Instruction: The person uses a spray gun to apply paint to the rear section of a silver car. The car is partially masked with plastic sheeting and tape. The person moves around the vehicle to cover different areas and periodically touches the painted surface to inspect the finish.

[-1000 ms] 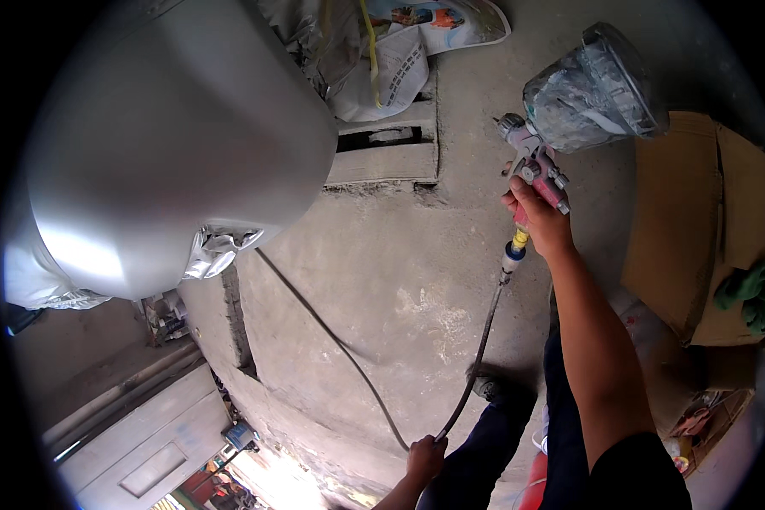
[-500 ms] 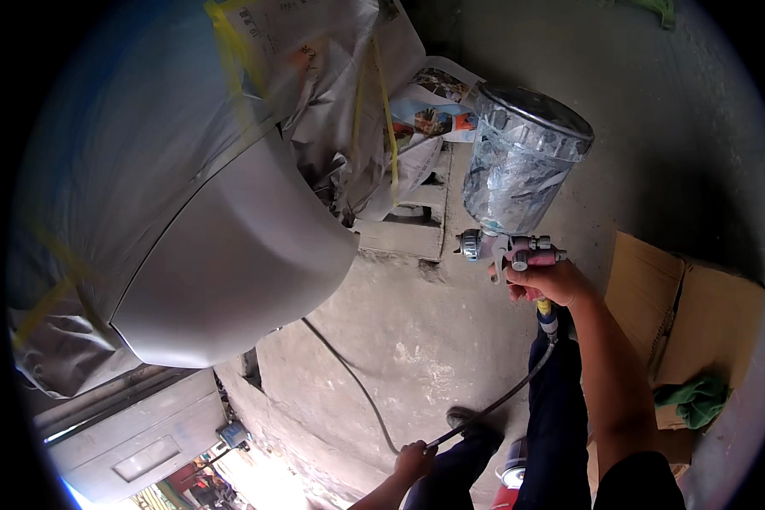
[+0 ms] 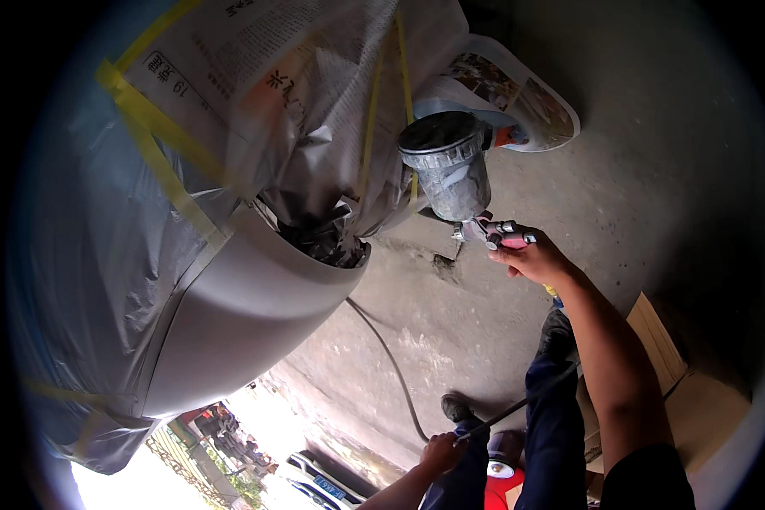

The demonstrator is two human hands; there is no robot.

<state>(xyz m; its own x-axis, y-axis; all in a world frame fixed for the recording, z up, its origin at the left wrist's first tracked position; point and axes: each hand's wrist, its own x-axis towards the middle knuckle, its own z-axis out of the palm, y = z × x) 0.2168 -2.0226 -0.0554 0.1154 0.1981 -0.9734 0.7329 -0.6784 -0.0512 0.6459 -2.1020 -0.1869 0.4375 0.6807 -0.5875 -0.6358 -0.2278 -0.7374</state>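
My right hand (image 3: 531,257) is wrapped round the grip of a paint spray gun (image 3: 490,231). Its paint-smeared cup (image 3: 456,189), with a dark lid, stands on top and leans left. The nozzle faces left toward a smooth silver-grey car body panel (image 3: 246,327), apart from it. Low in the middle, my left hand (image 3: 442,452) closes round a dark air hose (image 3: 388,344); part of the hose runs behind my right forearm. Clear plastic sheeting (image 3: 68,272), printed paper (image 3: 255,76) and yellow tape (image 3: 166,174) cover the area round the panel.
Cardboard (image 3: 654,340) lies at the right beside my arm. A red and silver container (image 3: 501,476) is on the floor between my feet. Beyond the panel, lower left, a parked white car (image 3: 314,480) shows in bright light. A glossy printed sheet (image 3: 527,93) sticks out at the top.
My right hand has carried the spray gun up, farther from me, and a little left. The view has shifted, showing more masking paper and the white car. My left hand still holds the hose.
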